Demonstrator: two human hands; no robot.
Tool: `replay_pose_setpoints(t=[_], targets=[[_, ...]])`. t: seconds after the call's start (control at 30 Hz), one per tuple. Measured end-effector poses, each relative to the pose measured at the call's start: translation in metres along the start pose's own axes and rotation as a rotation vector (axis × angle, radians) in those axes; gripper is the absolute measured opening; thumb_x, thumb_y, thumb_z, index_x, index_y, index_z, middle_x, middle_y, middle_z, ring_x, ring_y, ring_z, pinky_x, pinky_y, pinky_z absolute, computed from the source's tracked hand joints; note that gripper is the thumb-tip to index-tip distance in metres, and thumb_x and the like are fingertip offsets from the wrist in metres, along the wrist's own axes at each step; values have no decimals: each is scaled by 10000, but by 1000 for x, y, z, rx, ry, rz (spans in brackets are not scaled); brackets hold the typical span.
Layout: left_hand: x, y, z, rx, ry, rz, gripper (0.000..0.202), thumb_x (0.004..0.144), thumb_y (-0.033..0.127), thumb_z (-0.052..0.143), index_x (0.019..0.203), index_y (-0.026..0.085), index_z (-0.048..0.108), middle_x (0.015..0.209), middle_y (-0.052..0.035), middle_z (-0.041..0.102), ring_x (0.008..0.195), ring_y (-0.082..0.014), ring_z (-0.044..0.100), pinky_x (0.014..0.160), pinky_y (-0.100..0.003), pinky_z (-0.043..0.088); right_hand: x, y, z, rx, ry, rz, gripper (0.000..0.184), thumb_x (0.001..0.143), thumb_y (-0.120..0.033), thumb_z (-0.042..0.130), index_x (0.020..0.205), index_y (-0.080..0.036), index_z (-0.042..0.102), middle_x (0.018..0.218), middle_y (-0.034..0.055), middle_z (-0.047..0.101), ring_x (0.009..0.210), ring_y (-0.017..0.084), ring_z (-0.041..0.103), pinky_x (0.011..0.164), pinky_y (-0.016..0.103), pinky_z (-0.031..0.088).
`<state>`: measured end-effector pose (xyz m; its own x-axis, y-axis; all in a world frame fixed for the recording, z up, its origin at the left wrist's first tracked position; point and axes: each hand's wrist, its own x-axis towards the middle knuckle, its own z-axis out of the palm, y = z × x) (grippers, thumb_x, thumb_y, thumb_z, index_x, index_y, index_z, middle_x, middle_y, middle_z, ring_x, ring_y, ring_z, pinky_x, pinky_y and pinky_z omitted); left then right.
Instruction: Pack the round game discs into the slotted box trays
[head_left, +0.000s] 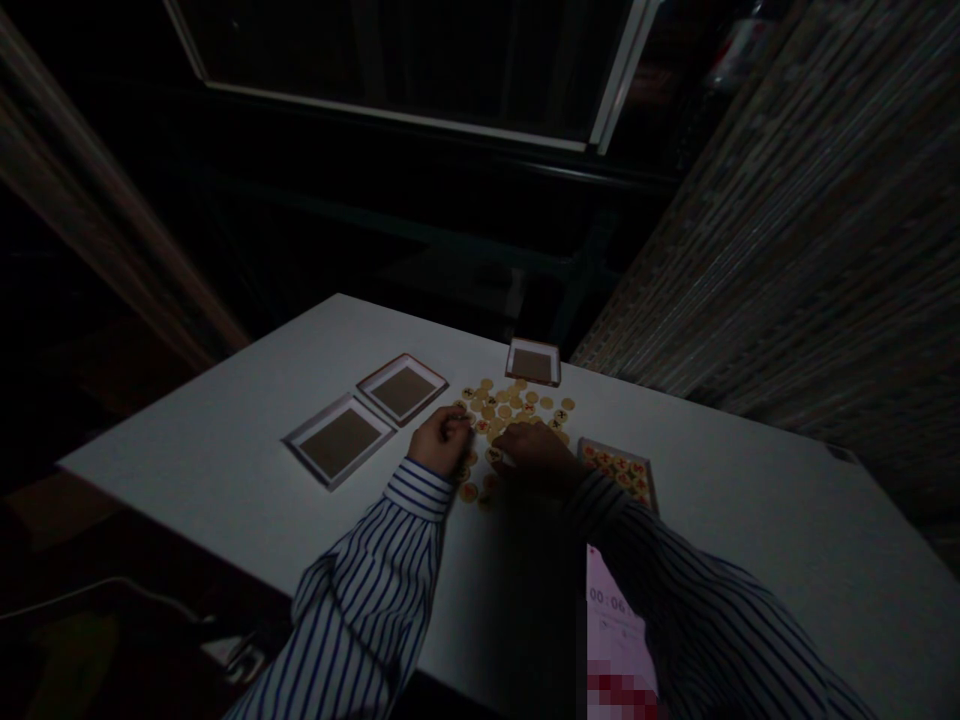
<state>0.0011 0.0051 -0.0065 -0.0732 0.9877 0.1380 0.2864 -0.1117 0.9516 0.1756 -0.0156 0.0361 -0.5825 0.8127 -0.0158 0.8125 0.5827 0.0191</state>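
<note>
Hands status: I see my left hand (441,440) curled at the near-left edge of the round yellow tokens (517,405), fingers drawn together; whether a token is pinched between them I cannot tell. My right hand (536,455) lies palm-down on the same pile, fingers loosely spread over the pieces. The tokens are scattered on the white desk (225,440), mid-surface. Two empty shallow trays (371,415) sit left of the pile, a small tray (533,362) behind it, and a token-filled tray (622,472) just right of my right hand.
</note>
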Motion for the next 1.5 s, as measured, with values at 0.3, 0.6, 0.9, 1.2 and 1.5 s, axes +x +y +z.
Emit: replay_pose_setpoints(t=[0.3, 0.6, 0.9, 1.2, 1.5], targets=[[0, 2, -4, 172, -8, 71, 246, 714, 315, 523, 875, 161, 627, 621, -2, 623, 559, -129, 572, 558, -233, 450, 8, -1, 1, -48, -74, -39, 309, 853, -405, 429, 987, -205, 623, 975, 91, 591, 887, 219, 552, 704, 318, 345], [-1, 3, -3, 221, 3, 95, 224, 728, 307, 503, 847, 171, 635, 601, 4, 618, 564, -135, 574, 566, -237, 450, 10, 1, -3, 16, -21, 14, 317, 852, -401, 427, 1033, -199, 591, 980, 82, 599, 935, 211, 535, 753, 315, 346], [-1, 1, -3, 256, 19, 129, 196, 735, 279, 511, 854, 184, 635, 768, -33, 680, 714, -165, 627, 679, -283, 488, 15, 1, -7, -92, -9, 68, 244, 831, -280, 447, 986, -170, 602, 993, 106, 579, 964, 230, 503, 813, 351, 324], [-1, 1, -2, 282, -5, 138, 196, 742, 253, 505, 870, 179, 635, 860, -45, 682, 798, -170, 626, 748, -296, 488, 16, 0, -3, -109, -14, 61, 249, 824, -305, 453, 974, -167, 595, 995, 105, 580, 983, 236, 496, 845, 377, 314], [-1, 0, -2, 283, 14, 159, 186, 742, 261, 508, 852, 184, 638, 837, -41, 687, 773, -170, 631, 737, -295, 492, 17, 1, -3, -62, -32, 22, 209, 809, -264, 454, 911, -168, 609, 968, 93, 639, 961, 235, 535, 812, 369, 325]])
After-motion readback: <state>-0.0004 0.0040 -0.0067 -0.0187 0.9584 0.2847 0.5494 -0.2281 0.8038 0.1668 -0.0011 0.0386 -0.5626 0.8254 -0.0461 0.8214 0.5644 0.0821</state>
